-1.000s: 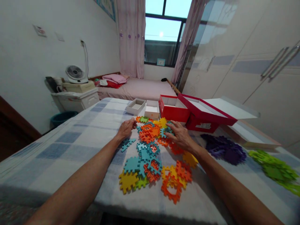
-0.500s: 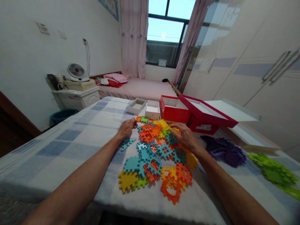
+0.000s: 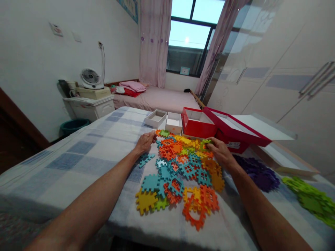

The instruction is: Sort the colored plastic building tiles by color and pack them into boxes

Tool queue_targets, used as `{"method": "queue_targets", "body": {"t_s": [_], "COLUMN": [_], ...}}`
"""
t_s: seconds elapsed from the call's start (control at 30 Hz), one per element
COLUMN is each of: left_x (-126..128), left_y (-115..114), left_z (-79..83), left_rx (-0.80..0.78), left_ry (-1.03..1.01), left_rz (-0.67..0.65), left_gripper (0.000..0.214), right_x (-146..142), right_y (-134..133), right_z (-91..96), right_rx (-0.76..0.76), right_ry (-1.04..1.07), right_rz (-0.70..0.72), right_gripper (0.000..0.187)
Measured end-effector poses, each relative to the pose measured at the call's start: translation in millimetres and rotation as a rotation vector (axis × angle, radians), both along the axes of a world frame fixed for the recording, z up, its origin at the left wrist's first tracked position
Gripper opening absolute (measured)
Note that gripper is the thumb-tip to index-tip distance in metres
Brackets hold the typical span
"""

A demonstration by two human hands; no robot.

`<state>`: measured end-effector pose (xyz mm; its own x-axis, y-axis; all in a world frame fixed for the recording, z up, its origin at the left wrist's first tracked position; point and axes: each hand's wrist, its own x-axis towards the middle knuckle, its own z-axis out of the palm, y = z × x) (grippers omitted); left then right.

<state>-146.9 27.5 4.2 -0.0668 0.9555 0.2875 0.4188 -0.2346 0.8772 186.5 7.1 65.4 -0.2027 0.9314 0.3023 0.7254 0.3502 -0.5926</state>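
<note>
Across the cloth-covered surface [image 3: 78,153] everything I watch is spread out; at its far end stands an open red box [image 3: 195,128] with its red lid [image 3: 235,129] just to the right, and two white boxes [image 3: 157,118] sit just left of it; nearer me lies the mixed pile of tiles [image 3: 180,174], orange, teal and yellow, its long axis running from the near edge away toward the boxes; a purple pile [image 3: 259,172] and a green pile [image 3: 309,195] lie apart on the right. Both arms reach to the mixed pile's far end; the left hand [image 3: 144,142] rests at its left edge, fingers bent down and released, gripping nothing I can see, a lone teal tile [image 3: 145,158] just beside the wrist; the right hand [image 3: 222,153] lies on the pile's right side, fingers curled toward a lime-green tile [image 3: 205,142]; that tile sits at the fingertips, ahead and slightly left of the hand, just before the red box; whether the fingers pinch it or merely touch it I cannot tell; the right hand is clearly the nearer one.
</note>
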Motion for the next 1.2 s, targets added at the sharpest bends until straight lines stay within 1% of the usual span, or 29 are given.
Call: {"method": "queue_targets", "body": {"t_s": [0.07, 0.1, 0.17, 0.23, 0.3, 0.37, 0.5, 0.63, 0.77, 0.93, 1.0, 1.1, 1.13, 1.2], "left_x": [0.0, -0.1, -0.5, -0.9, -1.2, -1.3, -0.3, 0.6, 0.1, -0.9, -0.9, -0.5, -0.3, 0.2], "left_y": [1.0, 1.4, 2.3, 2.9, 3.4, 3.5, 2.5, 1.4, 1.9, 3.0, 3.2, 3.0, 2.7, 1.7], "left_z": [-0.5, -0.8, -1.5, -2.4, -3.4, -4.1, -3.3, -1.0, -1.4, -3.8, -3.9, -3.1, -2.5, -0.9], "left_rx": [0.001, 0.0, -0.002, 0.001, 0.006, 0.004, 0.0, 0.006, 0.01, 0.015, 0.016, 0.013, 0.01, 0.01], "left_ry": [0.002, 0.003, 0.003, 0.004, 0.008, 0.011, 0.012, 0.012, 0.011, 0.015, 0.019, 0.02, 0.019, 0.02], "left_rz": [-0.004, -0.006, -0.008, -0.012, -0.014, -0.011, -0.001, 0.002, 0.0, -0.002, -0.006, -0.006, -0.004, -0.004], "left_gripper": [0.065, 0.065, 0.064, 0.064, 0.064, 0.064, 0.063, 0.062, 0.061, 0.064, 0.064, 0.065, 0.065, 0.064], "right_x": [1.8, 0.1, -8.2, -20.4, -33.1, -43.6, -54.8, -56.7, -51.8, -37.4, -30.4, -20.7, -18.1, -14.1], "right_y": [0.2, 0.3, 0.2, -0.6, -1.9, -2.7, 0.2, 4.3, 6.3, 8.8, 6.7, -2.9, -7.4, -16.8], "right_z": [4.5, 5.3, 4.2, 1.3, -1.3, -2.9, -2.5, -1.2, -4.5, -7.3, -3.6, 6.1, 9.5, 14.5], "right_rx": [-0.032, -0.049, -0.087, -0.108, -0.1, -0.088, -0.104, -0.11, -0.096, -0.074, -0.109, -0.273, -0.33, -0.417], "right_ry": [0.034, 0.006, -0.135, -0.331, -0.496, -0.601, -0.674, -0.668, -0.607, -0.47, -0.302, 0.09, 0.19, 0.306], "right_rz": [-0.016, -0.014, 0.01, 0.013, -0.008, -0.048, -0.123, -0.111, -0.066, 0.009, 0.072, 0.199, 0.224, 0.241], "right_gripper": [0.023, 0.022, 0.02, 0.019, 0.021, 0.025, 0.03, 0.025, 0.019, 0.016, 0.017, 0.019, 0.021, 0.025]}}
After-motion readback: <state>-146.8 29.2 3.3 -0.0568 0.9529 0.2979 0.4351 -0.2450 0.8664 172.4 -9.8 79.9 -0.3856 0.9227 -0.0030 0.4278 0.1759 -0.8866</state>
